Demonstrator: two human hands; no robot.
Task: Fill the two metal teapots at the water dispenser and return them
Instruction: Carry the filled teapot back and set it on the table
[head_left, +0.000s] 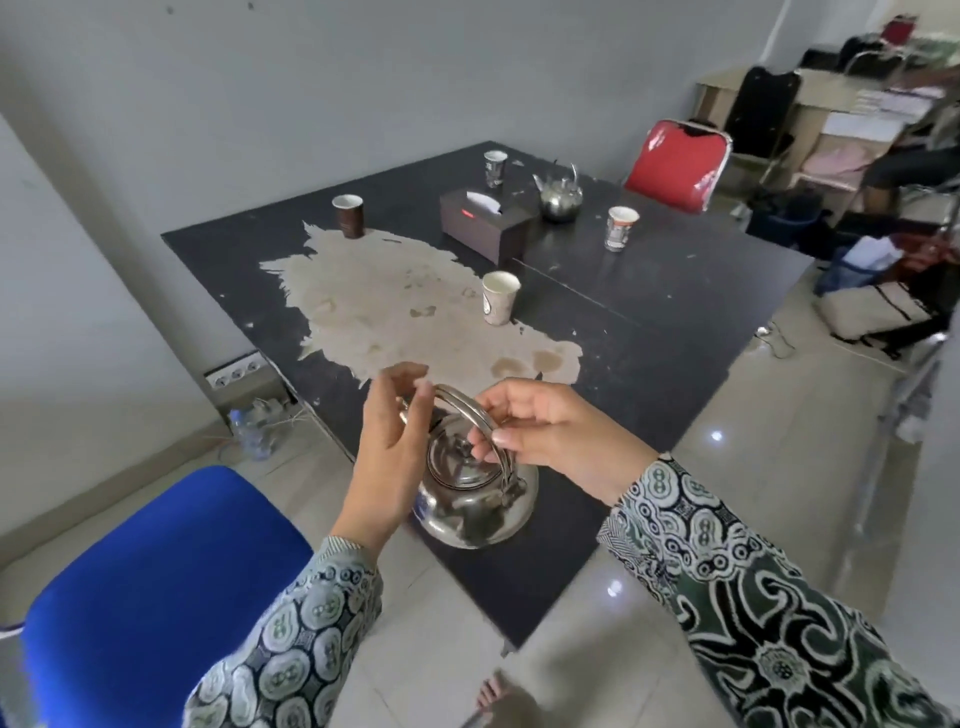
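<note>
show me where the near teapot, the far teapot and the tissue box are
near teapot (470, 512): head view, on its shiny belly.
far teapot (560, 200): head view, on its round body.
tissue box (480, 228): head view, on its front side.

One teapot sits on the table's near corner; the other teapot stands far, right of the tissue box

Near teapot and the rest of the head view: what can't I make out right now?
- Near teapot: water level hidden by its lid; spout hidden behind the left hand.
- Right hand: fingers curl at the handle, grip unclear.
- Far teapot: too small to judge contents.
- Water dispenser: outside the frame.
- Paper cups: contents not visible.
</note>
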